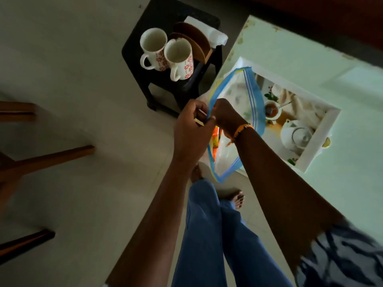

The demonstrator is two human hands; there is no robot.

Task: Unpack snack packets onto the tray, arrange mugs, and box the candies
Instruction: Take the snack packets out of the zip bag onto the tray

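Observation:
A clear zip bag (236,94) with a blue seal strip hangs at the table's near edge, over the white tray (323,137). My left hand (192,125) and my right hand (226,114) both pinch the bag's blue rim, close together at its left side. An orange snack packet (215,137) shows through the bag below my hands. Two white mugs (165,52) with red flower prints stand upright, touching, on a black stool (145,30) to the left of the table. The tray's printed picture shows a teapot and teacup.
A pale green table (310,52) fills the right side. On the stool behind the mugs stands a brown wooden holder (194,40) with white napkins (215,34). Wooden chair legs (51,158) lie at the left. My legs and bare feet (234,199) stand on the floor.

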